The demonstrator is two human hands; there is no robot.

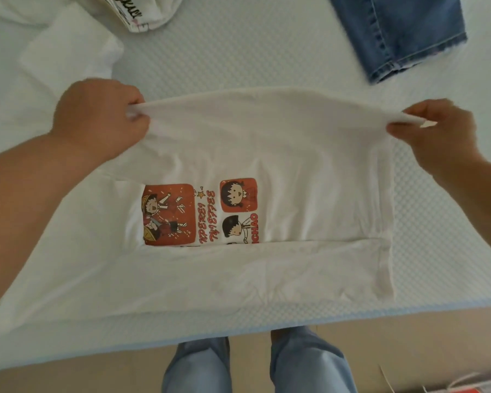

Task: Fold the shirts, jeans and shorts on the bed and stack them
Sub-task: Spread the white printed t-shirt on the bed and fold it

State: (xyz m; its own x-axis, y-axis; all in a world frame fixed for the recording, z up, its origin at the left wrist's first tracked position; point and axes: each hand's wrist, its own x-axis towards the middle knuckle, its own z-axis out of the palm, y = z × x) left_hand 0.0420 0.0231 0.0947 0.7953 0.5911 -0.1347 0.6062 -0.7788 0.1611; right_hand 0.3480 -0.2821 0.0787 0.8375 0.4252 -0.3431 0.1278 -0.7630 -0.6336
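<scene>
White textured bed (238, 52) fills the view, its near edge at 6 o'clock above a tan floor (408, 336). At 10 o'clock a plain white garment (68, 52) lies rumpled, and at 11 o'clock a second white shirt with black lettering (142, 12) sits bunched at the frame's top edge. The left hand (97, 117), at 9 o'clock, pinches the far left corner of the white cartoon T-shirt (267, 154), fingers curled tight on the cloth. That shirt lies at the centre of the bed near its front edge, its far edge lifted and stretched taut between the 2 hands, its near part flat with a flap folded over the red print. At 1 o'clock, folded blue jeans (397, 32) rest well apart from it. The right hand (437, 131), at 3 o'clock, pinches the far right corner. At 6 o'clock, 2 legs in light blue trousers (304, 364) stand on the floor.
</scene>
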